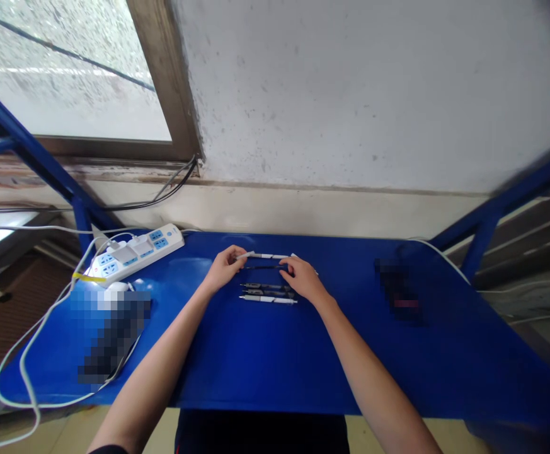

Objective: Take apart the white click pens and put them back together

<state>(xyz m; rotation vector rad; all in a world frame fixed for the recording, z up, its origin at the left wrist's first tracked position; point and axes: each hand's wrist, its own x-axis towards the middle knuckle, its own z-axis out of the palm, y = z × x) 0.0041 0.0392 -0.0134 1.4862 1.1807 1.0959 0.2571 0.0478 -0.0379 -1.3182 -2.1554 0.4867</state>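
Note:
My left hand point(225, 268) is closed, its thumb and fingertips pinching a slim white pen-like piece near the left end of a white pen point(269, 256). Curled over the right end of that pen is my right hand point(302, 277); a pale tip shows behind its knuckles, and its grip is partly hidden. A thin dark pen point(263, 268) lies between the two hands. Nearer to me, dark pens point(265, 292) rest side by side, with another white pen point(269, 299) in front of them. All lie roughly crosswise.
At the left of the blue tabletop point(265, 359) stands a white power strip point(147, 251) with plugs and looping white cables point(29, 372). A blurred dark object point(116, 337) lies below it, another point(397, 290) at the right. Blue metal bars point(506, 208) flank the table, and a wall point(350, 94) rises behind.

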